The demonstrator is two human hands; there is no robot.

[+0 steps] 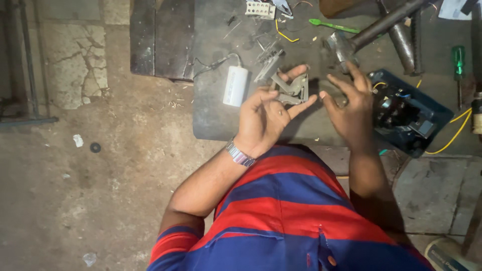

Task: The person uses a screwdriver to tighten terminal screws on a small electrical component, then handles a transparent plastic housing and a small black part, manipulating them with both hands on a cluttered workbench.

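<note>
1. Left hand point(266, 118): raised over the dark tabletop point(211, 115), palm turned up toward the camera, metal wristwatch point(239, 154) at the wrist. Grip half spread; thumb and fingertips curled around the near edge of a grey metal bracket part point(292, 88), holding it just above the surface.
2. Grey metal bracket part: angular, folded sheet piece with a hinged look, seated in the left fingers, between the two hands, nearer the left.
3. Right hand point(351, 108): back of the hand up, fingers fanned and slightly bent, grip loose and empty. Thumb tip pointing toward the bracket part, just beside it; contact not discernible. Fingertips near the edge of the blue casing point(432, 108).
4. Blue casing: open box at the right of the tabletop, holding dark components and wiring; yellow wire point(454, 135) trailing from its right side.
5. White cylindrical capacitor point(235, 86): lying flat left of the left hand, black leads running off its top end.
6. Further items at the far edge: green-handled screwdriver point(458, 62), green plastic tool point(331, 25), dark metal pipe point(386, 22), white terminal block point(260, 9).
7. Concrete floor point(90, 190): cracked, littered with small scraps, left of the tabletop.
</note>
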